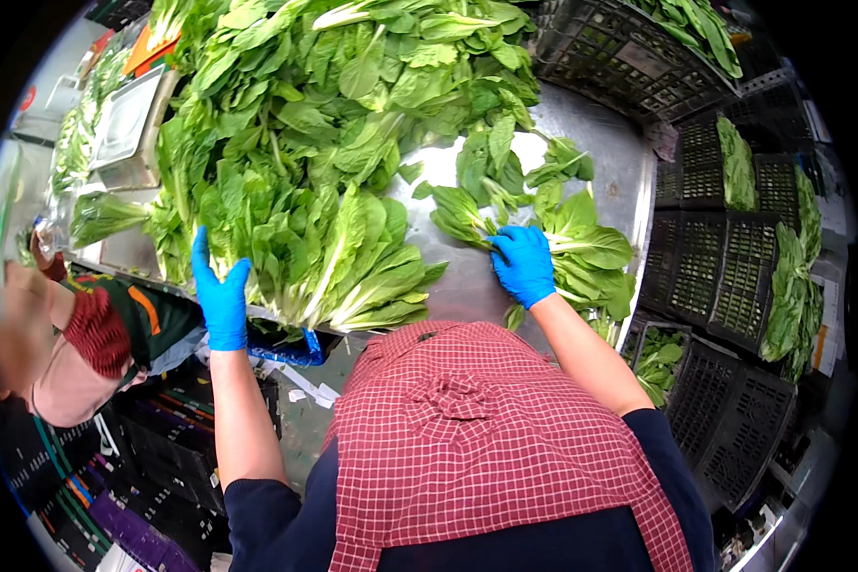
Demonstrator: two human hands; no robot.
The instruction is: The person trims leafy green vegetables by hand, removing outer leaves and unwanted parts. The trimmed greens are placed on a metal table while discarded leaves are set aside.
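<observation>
My left hand (222, 297), in a blue glove, is at the table's near edge, thumb and fingers spread beside a large heap of leafy greens (272, 179); nothing shows in its grasp. Cut greens with pale stems (343, 264) lie to its right. My right hand (524, 264), also gloved in blue, rests over loose greens on the right of the metal table (465, 279). Its fingers curl at the stems of a small bunch (461, 214); whether they grip it cannot be told. More leaves (590, 250) lie beside and under this hand.
A black plastic crate (629, 64) stands at the back right, with stacked crates (701, 264) beyond the table's right edge. A pale plastic tub (132, 129) sits at the left. Another person (100, 336) is at the left, beside dark crates (164, 436) on the floor.
</observation>
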